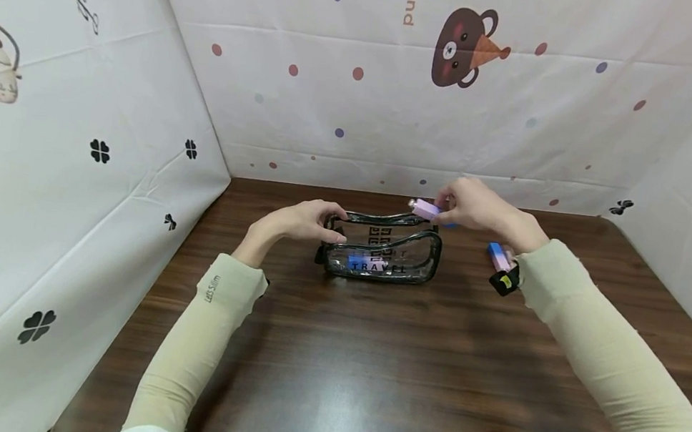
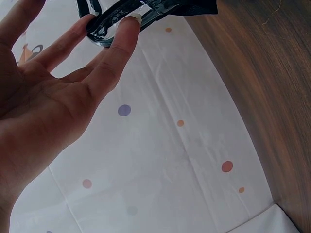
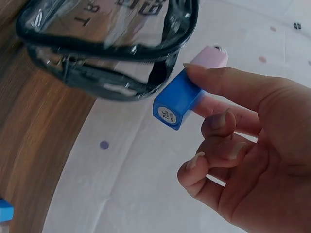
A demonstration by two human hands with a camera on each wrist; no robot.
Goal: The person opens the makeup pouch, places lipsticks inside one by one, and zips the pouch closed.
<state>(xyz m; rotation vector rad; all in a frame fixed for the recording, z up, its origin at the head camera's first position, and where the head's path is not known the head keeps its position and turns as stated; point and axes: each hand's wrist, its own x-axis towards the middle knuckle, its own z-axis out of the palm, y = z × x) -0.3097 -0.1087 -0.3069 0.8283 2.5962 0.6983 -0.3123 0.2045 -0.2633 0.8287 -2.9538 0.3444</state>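
A clear travel pouch (image 1: 406, 279) with black trim lies on the table, its top gaping. My left hand (image 1: 306, 220) grips its left end, thumb on the front rim and fingers at the back rim. Inside, through the clear wall, shows a blue-and-pink lipstick (image 1: 356, 261). Over the pouch's right back corner, my right hand (image 1: 477, 205) pinches another lipstick (image 3: 180, 97) between thumb and index finger, the other fingers curled loosely. Its blue end carries a round label, and its pink end (image 1: 426, 209) points left in the head view.
To the right on the wooden table (image 1: 328, 358) lies one more blue-and-pink lipstick (image 1: 499, 256), near the black band (image 1: 504, 280) at my right wrist. Printed white sheets (image 1: 307, 110) wall the table at the back and both sides.
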